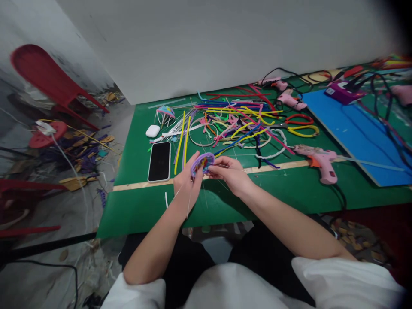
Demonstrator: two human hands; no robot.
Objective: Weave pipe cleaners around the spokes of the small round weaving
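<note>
Clock positions are taken from the purple-rimmed round piece (203,162) in your hands, near the front edge of the green table (128,219). Far out at ten o'clock you have a red chair (40,73); at nine, a red stool (59,127) bearing a white plug (45,127). On the table, a white case (152,131) sits at ten o'clock and a dark-screened phone (159,161) lies at nine, left of your left hand (188,180). A small domed piece (166,112) rests at eleven, with yellow stems (180,141) nearer you. Your left hand grips the round piece, thumb pressed towards the fingers across its edge, and thin strands (206,195) stick out at six and seven o'clock. Your right hand (232,174) pinches the piece at its three-o'clock side, thumb and fingers drawn together; whether a strand is also caught there, you cannot tell. A tangle of coloured stems (244,112) spreads at one o'clock. Scissors (304,130) with red and yellow handles lie at two; a pink glue gun (325,163) and, beyond it, a blue board (360,137) lie at about three.
</note>
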